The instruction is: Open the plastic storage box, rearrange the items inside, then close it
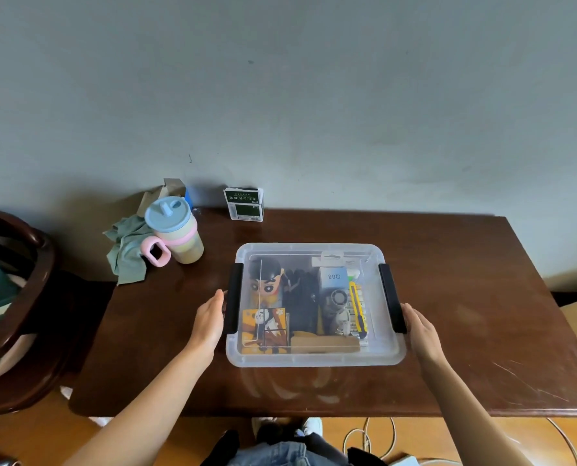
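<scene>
The wooden table [482, 297] has the clear plastic storage box [315, 358] in its middle, lid on. The left hand [209, 319] and right hand [421, 334] lie flat against the black latches [234, 297], fingers straight, gripping nothing. I think opening, sorting and closing are all left.

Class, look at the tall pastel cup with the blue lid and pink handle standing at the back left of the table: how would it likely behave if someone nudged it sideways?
The tall pastel cup with a blue lid and pink loop handle looks taller than wide, so a high push would probably tip it. Its smooth side might slide on the glossy dark wooden table. The crumpled green cloth against it could snag it.
</scene>
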### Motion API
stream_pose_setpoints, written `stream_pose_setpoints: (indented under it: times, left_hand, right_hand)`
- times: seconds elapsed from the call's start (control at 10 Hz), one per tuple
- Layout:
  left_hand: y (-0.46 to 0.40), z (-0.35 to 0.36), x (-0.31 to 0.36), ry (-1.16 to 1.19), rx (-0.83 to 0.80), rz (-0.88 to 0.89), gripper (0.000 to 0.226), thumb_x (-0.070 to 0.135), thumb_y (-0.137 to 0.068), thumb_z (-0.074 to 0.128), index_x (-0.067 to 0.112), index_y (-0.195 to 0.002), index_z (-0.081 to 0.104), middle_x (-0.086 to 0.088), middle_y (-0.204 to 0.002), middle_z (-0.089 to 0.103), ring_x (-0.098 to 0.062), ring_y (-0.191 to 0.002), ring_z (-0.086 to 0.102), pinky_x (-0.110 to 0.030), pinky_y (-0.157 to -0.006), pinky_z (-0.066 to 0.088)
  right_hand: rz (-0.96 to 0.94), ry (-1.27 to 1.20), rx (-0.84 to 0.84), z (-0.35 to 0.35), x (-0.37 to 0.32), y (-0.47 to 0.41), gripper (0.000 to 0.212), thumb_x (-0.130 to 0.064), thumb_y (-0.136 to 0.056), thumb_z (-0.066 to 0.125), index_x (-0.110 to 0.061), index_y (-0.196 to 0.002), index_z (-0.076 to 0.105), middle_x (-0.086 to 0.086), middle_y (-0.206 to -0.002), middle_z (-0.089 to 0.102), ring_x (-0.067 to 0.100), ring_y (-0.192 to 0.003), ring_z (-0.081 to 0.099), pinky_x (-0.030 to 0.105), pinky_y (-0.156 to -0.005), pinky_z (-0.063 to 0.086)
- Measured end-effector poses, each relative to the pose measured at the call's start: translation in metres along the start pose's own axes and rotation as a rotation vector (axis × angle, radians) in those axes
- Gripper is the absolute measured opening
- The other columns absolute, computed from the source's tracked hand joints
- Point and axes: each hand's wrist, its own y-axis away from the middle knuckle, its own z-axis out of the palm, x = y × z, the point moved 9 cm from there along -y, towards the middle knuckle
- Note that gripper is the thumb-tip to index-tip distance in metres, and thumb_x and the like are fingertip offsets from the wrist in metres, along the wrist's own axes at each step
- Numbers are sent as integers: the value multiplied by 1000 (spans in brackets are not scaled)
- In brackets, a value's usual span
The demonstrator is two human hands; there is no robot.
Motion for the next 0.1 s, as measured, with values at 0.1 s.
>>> stream_pose_setpoints:
  times: [0.1]
  left_hand:
    - [4,-7,-12,54,12,-25,34,35,-103,34,16,-115,61,-9,-112,66,-25,-104,63,-39,-89,49]
  right_hand:
    - [120,-68,36,-13,26,8,29,-18,-98,48,-14,-82,71,-2,-70,69,14,-63,63,23,-53,50]
